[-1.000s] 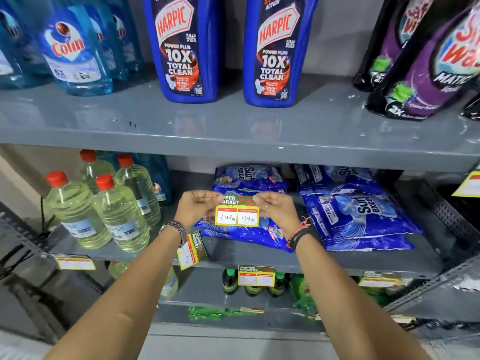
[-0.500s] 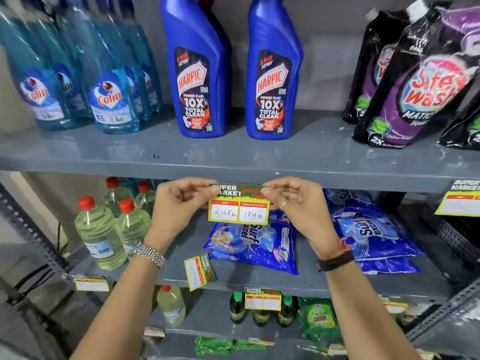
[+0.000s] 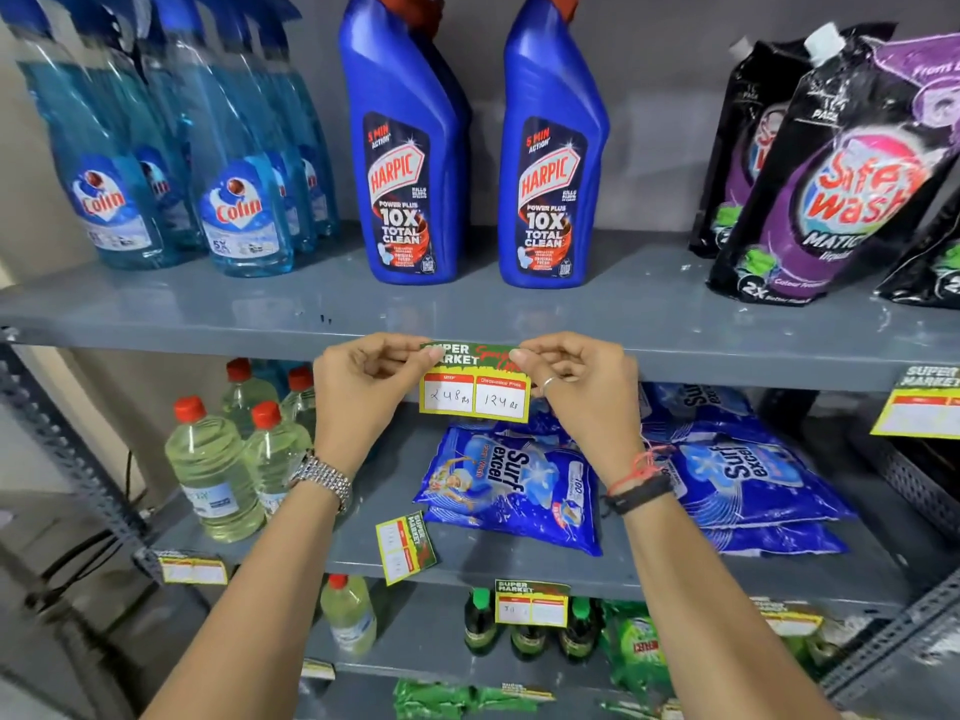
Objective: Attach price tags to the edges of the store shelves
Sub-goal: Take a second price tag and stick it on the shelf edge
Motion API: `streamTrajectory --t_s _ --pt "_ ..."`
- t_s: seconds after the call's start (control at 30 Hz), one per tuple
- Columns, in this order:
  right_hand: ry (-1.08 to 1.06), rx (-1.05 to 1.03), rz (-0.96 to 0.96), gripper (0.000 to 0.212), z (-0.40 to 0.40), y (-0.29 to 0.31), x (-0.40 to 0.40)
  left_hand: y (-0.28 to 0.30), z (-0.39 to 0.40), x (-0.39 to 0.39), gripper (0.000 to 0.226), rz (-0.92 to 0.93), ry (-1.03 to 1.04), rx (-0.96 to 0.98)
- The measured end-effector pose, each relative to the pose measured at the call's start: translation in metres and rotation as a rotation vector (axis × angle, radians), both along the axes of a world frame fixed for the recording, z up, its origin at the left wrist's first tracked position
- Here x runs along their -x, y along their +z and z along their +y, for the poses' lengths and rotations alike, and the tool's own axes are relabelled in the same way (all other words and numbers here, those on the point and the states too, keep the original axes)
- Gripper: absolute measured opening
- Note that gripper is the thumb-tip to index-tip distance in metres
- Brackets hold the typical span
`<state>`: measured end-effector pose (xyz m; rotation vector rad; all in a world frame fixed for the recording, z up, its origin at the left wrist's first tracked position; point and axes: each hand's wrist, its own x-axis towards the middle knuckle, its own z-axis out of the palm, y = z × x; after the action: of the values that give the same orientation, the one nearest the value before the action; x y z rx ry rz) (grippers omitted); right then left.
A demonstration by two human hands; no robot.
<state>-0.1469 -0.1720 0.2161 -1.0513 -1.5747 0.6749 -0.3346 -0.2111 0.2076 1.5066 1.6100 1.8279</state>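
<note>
The price tag (image 3: 474, 383), yellow-bordered with a green "SUPER MARKET" header and two white boxes reading 248 and 124, is held flat against the front edge of the grey upper shelf (image 3: 208, 324), its top strip on the edge and its lower part hanging below. The left hand (image 3: 363, 392) pinches the tag's upper left corner between thumb and fingers (image 3: 415, 356); the right hand (image 3: 582, 392), with a ring on one finger, pinches the upper right corner the same way. A metal watch (image 3: 322, 480) sits on the left wrist, and a black band with red thread (image 3: 636, 485) on the right.

Directly above the tag stand two blue Harpic bottles (image 3: 410, 163), with Colin spray bottles (image 3: 239, 163) to their left and Safewash pouches (image 3: 831, 174) to their right. Another tag (image 3: 919, 402) is already on the same edge further right. On the shelf below lie Surf excel packets (image 3: 519, 485), clear bottles with red caps (image 3: 213, 470), and a loose tag (image 3: 406, 547) lying askew near the lower shelf's front edge.
</note>
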Motion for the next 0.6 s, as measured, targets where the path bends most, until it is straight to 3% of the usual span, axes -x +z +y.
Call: streamTrajectory --t_s 0.2,0.33,0.43,0.53,0.6 --pt "-0.115 -0.109 -0.068 0.01 -0.003 -0.001 0.009 0.002 0.0 -0.008 0.012 0.052 0.136 -0.015" --pt "-0.275 -0.344 -0.292 0.01 -0.009 -0.004 0.02 0.002 -0.002 -0.006 0.027 0.631 0.502 -0.065" --pt "-0.249 -0.429 -0.495 0.035 -0.005 -0.004 0.032 0.003 0.006 -0.004 0.039 0.854 0.369 -0.108" --pt "-0.18 -0.372 -0.664 0.053 0.005 -0.005 0.044 0.001 0.015 -0.002 0.035 0.896 0.239 -0.048" --pt "-0.198 -0.369 -0.707 0.053 0.008 -0.007 0.044 -0.002 0.018 0.003 0.033 0.924 0.204 -0.01"
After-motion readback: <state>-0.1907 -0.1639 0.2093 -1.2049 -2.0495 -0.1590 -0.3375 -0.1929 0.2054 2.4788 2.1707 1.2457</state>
